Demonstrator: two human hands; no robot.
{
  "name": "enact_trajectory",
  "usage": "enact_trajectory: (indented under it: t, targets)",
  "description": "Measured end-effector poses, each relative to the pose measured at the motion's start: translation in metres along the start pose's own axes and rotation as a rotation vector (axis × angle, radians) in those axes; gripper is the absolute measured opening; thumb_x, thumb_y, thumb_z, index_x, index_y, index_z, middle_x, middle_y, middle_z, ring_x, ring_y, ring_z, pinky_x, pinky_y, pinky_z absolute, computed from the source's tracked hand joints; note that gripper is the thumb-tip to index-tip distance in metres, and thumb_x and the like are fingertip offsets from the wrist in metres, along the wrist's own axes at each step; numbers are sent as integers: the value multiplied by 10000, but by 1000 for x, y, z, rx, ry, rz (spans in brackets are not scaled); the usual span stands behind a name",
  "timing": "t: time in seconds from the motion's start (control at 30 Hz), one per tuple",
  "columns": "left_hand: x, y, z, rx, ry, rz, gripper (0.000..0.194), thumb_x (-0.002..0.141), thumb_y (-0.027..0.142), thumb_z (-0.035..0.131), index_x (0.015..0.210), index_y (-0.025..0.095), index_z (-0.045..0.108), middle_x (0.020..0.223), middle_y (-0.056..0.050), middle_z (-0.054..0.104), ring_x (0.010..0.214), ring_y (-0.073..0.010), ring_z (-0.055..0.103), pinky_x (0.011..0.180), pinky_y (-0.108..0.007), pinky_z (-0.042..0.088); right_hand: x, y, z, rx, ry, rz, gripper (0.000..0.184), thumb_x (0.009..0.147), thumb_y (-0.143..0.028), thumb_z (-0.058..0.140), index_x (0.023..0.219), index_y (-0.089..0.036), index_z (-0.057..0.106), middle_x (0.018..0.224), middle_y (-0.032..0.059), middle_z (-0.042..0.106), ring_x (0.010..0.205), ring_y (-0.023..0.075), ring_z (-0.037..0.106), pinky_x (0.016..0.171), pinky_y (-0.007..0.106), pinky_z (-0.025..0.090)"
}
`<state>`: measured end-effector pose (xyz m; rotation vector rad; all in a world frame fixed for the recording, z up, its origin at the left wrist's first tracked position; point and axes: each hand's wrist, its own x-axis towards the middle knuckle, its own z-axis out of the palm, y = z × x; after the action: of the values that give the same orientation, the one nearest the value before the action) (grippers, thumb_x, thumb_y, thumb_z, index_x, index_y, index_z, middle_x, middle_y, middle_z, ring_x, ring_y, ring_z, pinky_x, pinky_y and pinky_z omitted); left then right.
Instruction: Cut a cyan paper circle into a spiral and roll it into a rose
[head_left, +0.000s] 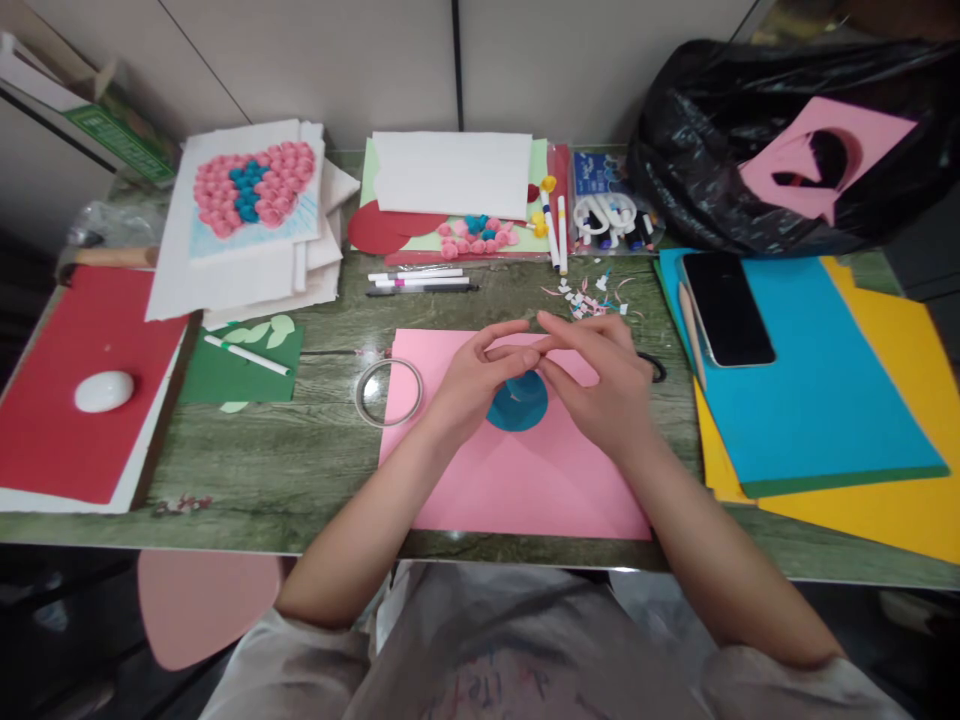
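Over a pink sheet of paper [480, 480], my left hand [484, 375] and my right hand [600, 385] meet at the fingertips. Both are closed in a pinch on a round piece of blue paper [519, 405], whose lower part shows beneath the fingers with a curved cut or fold in it. The fingers hide its upper edge. Close to my left hand, a roll of tape [360, 400] rests partly on the pink sheet. A black ring-shaped handle [658, 368] peeks out behind my right hand.
Paper scraps [592, 297] and pens [420, 280] lie behind the pink sheet. Blue sheets [817, 400] with a phone [727, 308] are at right, below a black bag [690, 140]. A rosette picture [255, 190] and red paper [67, 440] with a white oval object [104, 392] are left.
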<state>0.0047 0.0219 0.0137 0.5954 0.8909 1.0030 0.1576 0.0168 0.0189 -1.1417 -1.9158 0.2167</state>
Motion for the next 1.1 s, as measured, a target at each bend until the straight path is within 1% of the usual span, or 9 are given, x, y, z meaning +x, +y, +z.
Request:
enact_trajectory:
  t: [0.17, 0.27, 0.4, 0.53, 0.63, 0.83, 1.0, 1.1]
  targets:
    - [3, -3, -3, -10, -37, 40, 426, 623, 222, 794, 1008, 169, 621, 733, 11, 701, 662, -95, 618, 706, -251, 436, -1, 0, 4, 20, -56, -13, 388, 874, -137, 520, 1221, -294, 593, 884, 18, 693, 879, 172, 600, 788, 352, 478]
    - [3, -4, -3, -10, -42, 53, 429, 628, 210, 793, 1017, 175, 617, 771, 2, 713, 719, -109, 643, 759, -263, 446, -2, 1, 6, 28, -110, -26, 385, 896, -146, 477, 1235, -291, 586, 904, 27, 684, 902, 175, 595, 782, 353, 469]
    - [0, -2, 0, 33, -54, 73, 457, 627, 186, 788, 1047, 186, 609, 884, -28, 720, 846, -144, 648, 794, -275, 452, -1, -1, 4, 24, -50, 81, 383, 847, -155, 551, 1195, -301, 615, 861, 10, 687, 848, 177, 581, 783, 359, 471]
    - [-3, 0, 4, 52, -50, 24, 480, 613, 175, 791, 1057, 180, 608, 811, -7, 699, 760, -121, 629, 717, -249, 447, 3, -3, -2, 41, -2, 151, 389, 786, -178, 651, 1154, -302, 635, 799, -21, 720, 832, 195, 561, 810, 380, 451]
    - [-3, 0, 4, 42, -78, 14, 464, 629, 179, 782, 1059, 177, 608, 798, -13, 701, 725, -118, 622, 678, -244, 441, 4, -2, -5, 31, 12, 168, 385, 762, -218, 690, 1138, -287, 643, 762, -16, 720, 829, 209, 550, 807, 392, 435]
    - [-3, -5, 2, 28, -135, 13, 402, 667, 173, 760, 1044, 192, 623, 805, -9, 698, 740, -110, 625, 698, -236, 440, 4, -2, -5, 24, -12, 140, 343, 764, -204, 666, 1095, -294, 658, 705, -11, 664, 794, 204, 538, 731, 355, 426]
    - [-4, -6, 3, 26, -181, 40, 380, 675, 138, 742, 1034, 190, 625, 858, -18, 690, 828, -120, 621, 736, -232, 444, 4, -2, -4, 37, -44, 63, 358, 762, -136, 640, 1089, -281, 652, 667, -27, 606, 719, 172, 505, 742, 348, 401]
    - [-4, -7, 5, 36, -191, 36, 335, 678, 131, 731, 993, 177, 627, 825, -17, 686, 803, -118, 617, 709, -224, 438, 3, -1, -2, 18, -58, 29, 349, 764, -125, 634, 1082, -270, 656, 670, -25, 603, 710, 166, 486, 742, 346, 386]
